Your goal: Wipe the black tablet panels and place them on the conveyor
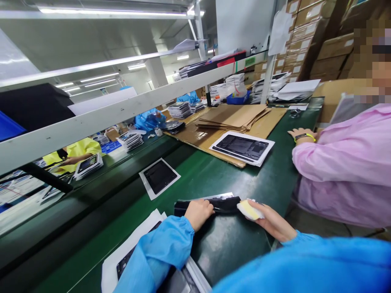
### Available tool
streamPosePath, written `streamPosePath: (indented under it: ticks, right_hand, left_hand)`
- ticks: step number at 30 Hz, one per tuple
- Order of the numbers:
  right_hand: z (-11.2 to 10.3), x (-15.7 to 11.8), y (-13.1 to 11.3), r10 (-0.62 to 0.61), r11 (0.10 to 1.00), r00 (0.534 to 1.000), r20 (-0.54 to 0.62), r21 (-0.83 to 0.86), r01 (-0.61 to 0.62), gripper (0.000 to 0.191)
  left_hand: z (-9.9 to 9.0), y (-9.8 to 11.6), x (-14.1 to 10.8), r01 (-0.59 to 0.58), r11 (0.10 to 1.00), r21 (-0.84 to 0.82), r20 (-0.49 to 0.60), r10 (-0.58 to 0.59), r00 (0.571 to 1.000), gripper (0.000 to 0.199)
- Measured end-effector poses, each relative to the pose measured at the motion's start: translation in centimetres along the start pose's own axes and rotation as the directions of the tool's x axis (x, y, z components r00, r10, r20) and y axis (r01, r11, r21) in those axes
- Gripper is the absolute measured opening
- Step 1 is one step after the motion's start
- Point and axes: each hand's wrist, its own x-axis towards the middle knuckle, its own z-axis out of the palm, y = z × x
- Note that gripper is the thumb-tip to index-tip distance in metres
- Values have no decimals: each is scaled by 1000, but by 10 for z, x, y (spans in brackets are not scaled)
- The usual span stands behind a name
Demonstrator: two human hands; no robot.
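Observation:
My left hand [199, 213] has its fingers closed around the near edge of a glossy black panel [227, 205], which is tilted up off the green bench. A pale strip shows behind the panel's top edge. In my right hand [275, 221] is a yellow and white sponge pad [251, 210], pinched by the panel's right end; whether it touches the panel I cannot tell. Under my left forearm lies a stack of white sheets [111, 260] with black tablet-like parts on them, partly hidden by the blue sleeve.
A black part on a white sheet [160, 176] lies on the green belt. Another tablet-shaped part [241, 146] overlaps flat cardboard [233, 114]. A white shelf beam [128, 103] crosses above. At right, a co-worker in a pink sleeve [339, 150] rests a hand on the bench.

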Motion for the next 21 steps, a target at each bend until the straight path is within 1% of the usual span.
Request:
streamPosePath:
  ticks: [3,5,7,8,10,12,13,15,18,21]
  right_hand:
    - [-9,-6,-4,-17,999,999,-46,41,19,21]
    - [-16,-10,-6,-30,997,996,-82,72,36,20]
    - [-21,-15,-6,-18,995,995,-95,91,27,24]
    - [-22,-18,-5,7,995,997,-73,101,0,26]
    - [-22,-21,-1,81,990,997,14,119,-82,30]
    - [-21,-22,4,139,979,985,100,134,-151,31]
    - [-19,-21,6,150,976,981,125,140,-167,30]
    - [-17,-17,10,141,975,981,135,150,-161,26]
    - [-13,-11,10,106,977,979,176,167,-136,15]
    - [-4,-9,7,91,977,964,248,164,-134,15]
  left_hand:
    - [1,-1,-3,-44,999,1,-14,44,999,27]
    - [2,0,-6,-55,998,8,-30,55,998,22]
    - [1,2,-9,-51,999,19,-50,52,997,16]
    - [1,2,-10,-47,999,25,-62,49,997,15]
    - [0,3,-12,-39,999,34,-85,42,995,18]
    - [-3,3,-14,-30,999,40,-106,34,994,21]
    - [-4,2,-15,-24,999,43,-115,28,993,22]
    - [-8,1,-16,-5,999,46,-129,11,992,24]
    - [-13,-1,-19,24,999,41,-139,-19,990,26]
    - [-16,0,-21,34,999,14,-129,-32,991,28]
